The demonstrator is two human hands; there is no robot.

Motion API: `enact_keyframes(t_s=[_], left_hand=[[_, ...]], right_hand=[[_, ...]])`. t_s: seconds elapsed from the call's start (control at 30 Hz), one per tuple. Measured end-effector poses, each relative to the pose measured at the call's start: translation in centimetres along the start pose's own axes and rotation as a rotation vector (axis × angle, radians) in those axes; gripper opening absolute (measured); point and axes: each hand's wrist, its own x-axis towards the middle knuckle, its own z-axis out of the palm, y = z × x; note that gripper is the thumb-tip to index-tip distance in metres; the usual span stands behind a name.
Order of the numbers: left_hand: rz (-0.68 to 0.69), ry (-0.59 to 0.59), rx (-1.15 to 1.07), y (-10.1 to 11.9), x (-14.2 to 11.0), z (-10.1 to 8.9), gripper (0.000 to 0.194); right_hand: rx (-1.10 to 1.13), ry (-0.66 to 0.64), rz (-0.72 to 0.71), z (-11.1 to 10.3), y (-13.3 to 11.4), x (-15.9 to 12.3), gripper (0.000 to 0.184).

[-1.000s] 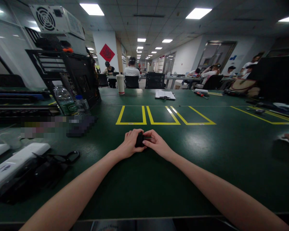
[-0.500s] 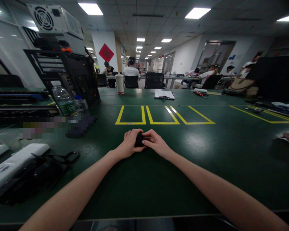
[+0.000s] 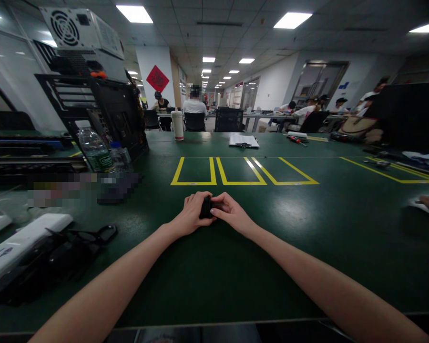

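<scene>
On the green bench (image 3: 214, 286) I see a white cup (image 3: 178, 126) standing, and to its right a clipboard (image 3: 243, 141) with paper. At the left side I see two plastic bottles (image 3: 95, 145), which stand close to a black computer case (image 3: 119, 114). Far behind, a red sign (image 3: 158, 78) hangs on a white pillar (image 3: 143, 59).
</scene>
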Motion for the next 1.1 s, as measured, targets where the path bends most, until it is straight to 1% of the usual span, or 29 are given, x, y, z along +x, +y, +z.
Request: enact_keyframes(t_s=[0.27, 0.37, 0.53, 0.63, 0.73, 0.87, 0.97, 1.1], left_hand=[[-0.004, -0.025, -0.011, 0.2, -0.04, -0.29, 0.052], [-0.006, -0.027, -0.016, 0.45, -0.05, -0.51, 0.051], [0.0, -0.037, -0.04, 0.59, -0.08, -0.68, 0.05], [0.0, -0.016, -0.034, 0.4, -0.07, -0.52, 0.051], [0.002, -0.008, -0.015, 0.3, -0.06, -0.43, 0.052], [-0.001, -0.026, -0.024, 0.3, -0.06, -0.39, 0.052], [-0.005, -0.003, -0.014, 0.12, -0.06, -0.17, 0.053], [-0.002, 0.0, -0.017, -0.04, -0.07, -0.03, 0.053]], right_hand=[[-0.054, 0.008, 0.014, -0.14, 0.34, 0.22, 0.032], [-0.051, -0.021, 0.022, -0.14, 0.22, 0.18, 0.028], [-0.022, -0.014, 0.012, 0.02, -0.29, -0.08, 0.024], [-0.032, -0.017, 0.021, 0.05, -0.42, -0.13, 0.024], [-0.057, -0.002, 0.01, -0.01, -0.26, -0.04, 0.027], [-0.06, -0.001, 0.038, -0.12, 0.05, 0.14, 0.033], [-0.049, -0.025, 0.019, -0.08, 0.02, 0.15, 0.028], [-0.024, -0.01, -0.01, 0.06, -0.23, 0.02, 0.023]])
